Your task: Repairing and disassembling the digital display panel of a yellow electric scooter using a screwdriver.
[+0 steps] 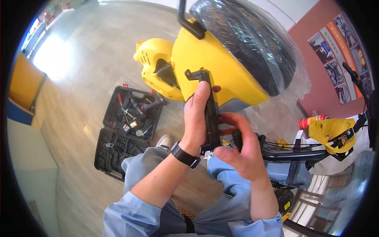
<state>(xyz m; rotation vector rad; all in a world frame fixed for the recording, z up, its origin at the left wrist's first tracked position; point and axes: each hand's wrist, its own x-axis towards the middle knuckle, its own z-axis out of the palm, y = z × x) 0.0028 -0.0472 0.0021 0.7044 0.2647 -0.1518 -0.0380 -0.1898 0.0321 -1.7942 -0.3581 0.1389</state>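
My left hand (pixel 195 112) is closed round a long black bar-shaped plastic part (pixel 212 106), its thumb lying along the top. A hooked tab sticks out at the part's far end. My right hand (pixel 246 148) is curled at the near end, fingertips against the side of the part and thumb close to its lower tip. In the gap between that thumb and the fingers shows a dark rounded thing (pixel 237 139); whether the hand holds it I cannot tell. Beyond both hands stands a yellow body panel (pixel 197 53) of a vehicle, with a plastic-wrapped black seat (pixel 244 43).
An open black tool case (pixel 111 148) lies on the floor at left, holding a cordless drill (pixel 152 103) and hand tools. At right are a black tube frame (pixel 294 155), a yellow plastic piece (pixel 329 132) and a red canister (pixel 312 121). Posters (pixel 335 59) hang behind.
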